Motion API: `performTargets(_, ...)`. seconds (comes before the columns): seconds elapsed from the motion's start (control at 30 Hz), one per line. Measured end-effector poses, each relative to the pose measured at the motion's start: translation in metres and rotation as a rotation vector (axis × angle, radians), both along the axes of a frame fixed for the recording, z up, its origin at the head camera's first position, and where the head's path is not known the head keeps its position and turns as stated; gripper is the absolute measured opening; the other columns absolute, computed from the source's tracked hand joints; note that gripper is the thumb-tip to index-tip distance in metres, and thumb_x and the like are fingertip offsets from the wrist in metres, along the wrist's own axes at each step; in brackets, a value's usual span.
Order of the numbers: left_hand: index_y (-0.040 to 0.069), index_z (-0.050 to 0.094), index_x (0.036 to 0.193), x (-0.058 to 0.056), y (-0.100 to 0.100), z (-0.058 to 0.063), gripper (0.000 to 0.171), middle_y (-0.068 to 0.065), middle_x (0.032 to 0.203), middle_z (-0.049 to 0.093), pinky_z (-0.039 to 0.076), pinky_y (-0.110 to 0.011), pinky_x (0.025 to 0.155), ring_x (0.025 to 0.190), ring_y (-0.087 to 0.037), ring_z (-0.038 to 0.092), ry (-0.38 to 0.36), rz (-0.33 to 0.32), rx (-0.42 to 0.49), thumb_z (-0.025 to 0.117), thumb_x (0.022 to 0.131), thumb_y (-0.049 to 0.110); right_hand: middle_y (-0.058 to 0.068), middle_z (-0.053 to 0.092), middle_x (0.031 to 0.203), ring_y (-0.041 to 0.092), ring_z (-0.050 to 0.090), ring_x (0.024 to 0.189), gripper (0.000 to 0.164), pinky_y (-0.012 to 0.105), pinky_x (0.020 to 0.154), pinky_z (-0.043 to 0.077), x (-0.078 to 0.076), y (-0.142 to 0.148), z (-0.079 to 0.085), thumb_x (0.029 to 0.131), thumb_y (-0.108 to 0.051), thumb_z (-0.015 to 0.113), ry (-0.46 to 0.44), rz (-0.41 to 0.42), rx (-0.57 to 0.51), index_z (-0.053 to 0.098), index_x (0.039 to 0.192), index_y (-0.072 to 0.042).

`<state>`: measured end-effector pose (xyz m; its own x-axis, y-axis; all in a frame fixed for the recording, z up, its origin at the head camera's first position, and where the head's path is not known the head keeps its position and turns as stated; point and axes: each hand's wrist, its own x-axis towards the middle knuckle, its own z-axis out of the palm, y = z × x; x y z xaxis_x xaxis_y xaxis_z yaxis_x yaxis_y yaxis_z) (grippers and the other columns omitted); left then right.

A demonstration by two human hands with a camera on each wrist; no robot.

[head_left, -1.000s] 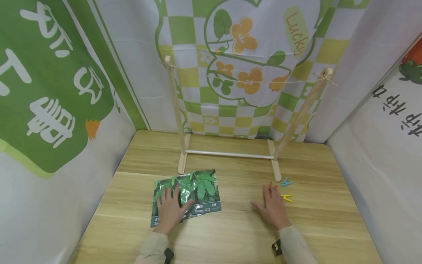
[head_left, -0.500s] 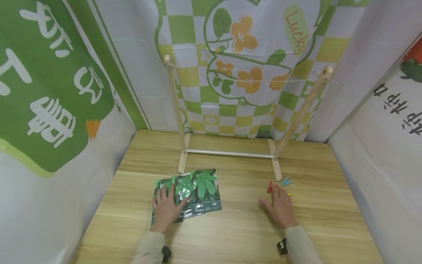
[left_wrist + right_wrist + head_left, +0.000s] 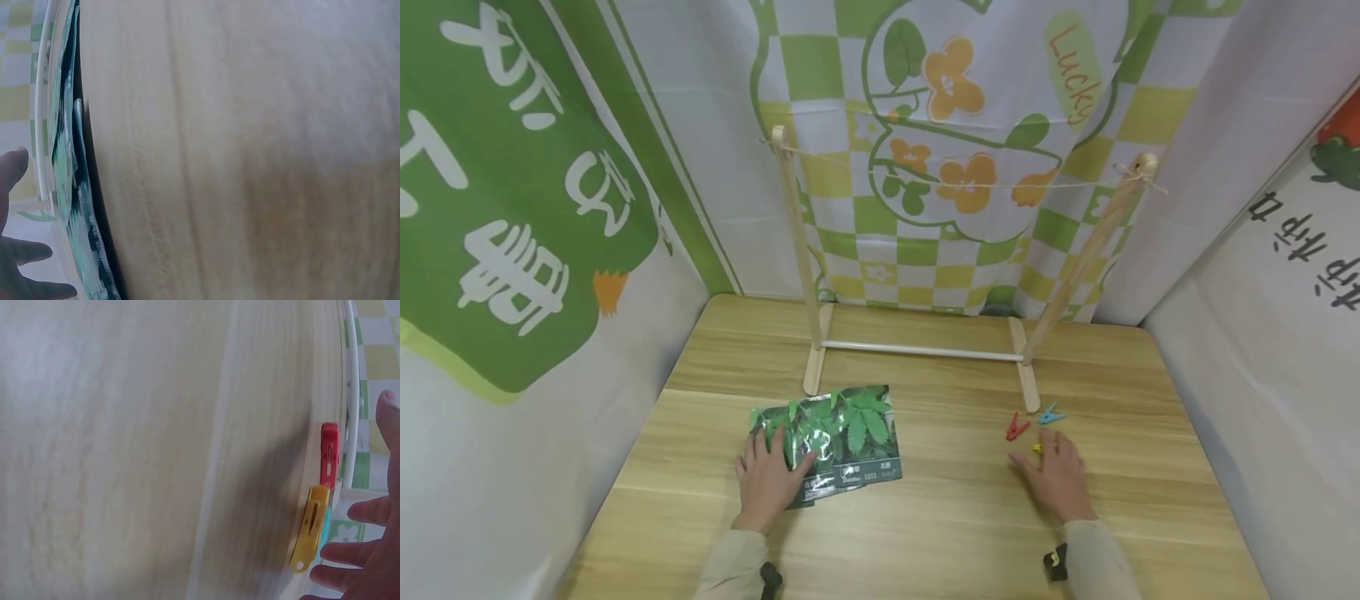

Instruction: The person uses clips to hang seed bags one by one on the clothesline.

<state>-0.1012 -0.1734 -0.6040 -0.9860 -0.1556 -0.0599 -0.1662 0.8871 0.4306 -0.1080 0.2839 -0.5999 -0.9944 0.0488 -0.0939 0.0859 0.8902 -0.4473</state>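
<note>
Three overlapping green packets with leaf pictures, the front one at the right of the fan, lie on the table. My left hand hovers over the leftmost packet, fingers spread and holding nothing; the left wrist view has its fingers above the packets' edges. On the other side, my right hand is above a yellow clothespin, partly hiding it. Its fingers are spread and grip nothing. A red clothespin and a blue clothespin lie just beyond the fingertips. In the right wrist view, the yellow clothespin partly covers the blue one.
Behind the packets stands a wooden frame with two posts, a white crossbar low down and a string tied across the top. Printed cloth hangs at the back of the wooden table, with more on both sides.
My right hand has moved right, uncovering the red clothespin and passing over the yellow one. My left hand has slid slightly left over the packets. Packets and clothespins stay put.
</note>
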Motion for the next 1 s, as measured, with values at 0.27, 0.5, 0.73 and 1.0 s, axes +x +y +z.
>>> performTargets(0.27, 0.001, 0.033, 0.148, 0.0, -0.006, -0.003, 0.085, -0.035, 0.152, 0.026, 0.018, -0.072, 0.11, 0.14, -0.052, 0.022, -0.025, 0.023, 0.004, 0.058, 0.09, 0.058, 0.04, 0.019, 0.151, 0.059, 0.019, 0.137, 0.091, 0.069, 0.113, 0.012, 0.001, 0.011, -0.002, 0.094, -0.065, 0.042, -0.057, -0.017, -0.01, 0.023, 0.15, 0.004)
performTargets(0.5, -0.001, 0.032, 0.147, 0.0, -0.015, -0.001, 0.088, -0.037, 0.148, 0.028, 0.02, -0.071, 0.109, 0.138, -0.054, 0.024, -0.029, 0.047, -0.001, 0.056, 0.09, 0.06, 0.041, 0.018, 0.15, 0.059, 0.019, 0.137, 0.096, 0.068, 0.114, 0.013, 0.002, 0.02, -0.005, 0.093, -0.068, 0.041, -0.089, -0.034, -0.004, 0.02, 0.15, 0.005)
performTargets(0.73, -0.004, 0.03, 0.147, 0.003, -0.021, -0.002, 0.084, -0.04, 0.146, 0.026, 0.02, -0.072, 0.108, 0.137, -0.056, 0.024, -0.04, 0.089, 0.013, 0.057, 0.092, 0.053, 0.04, 0.02, 0.15, 0.058, 0.02, 0.137, 0.098, 0.068, 0.113, 0.016, 0.004, 0.027, -0.004, 0.092, -0.07, 0.041, -0.119, -0.053, 0.007, 0.02, 0.151, 0.005)
performTargets(1.0, -0.008, 0.033, 0.144, 0.006, -0.022, -0.002, 0.075, -0.041, 0.14, 0.031, 0.025, -0.072, 0.104, 0.132, -0.056, 0.028, -0.01, 0.126, 0.016, 0.057, 0.095, 0.043, 0.04, 0.022, 0.149, 0.058, 0.022, 0.137, 0.093, 0.069, 0.112, 0.018, 0.006, 0.028, -0.002, 0.094, -0.065, 0.043, -0.134, -0.048, 0.025, 0.02, 0.15, 0.005)
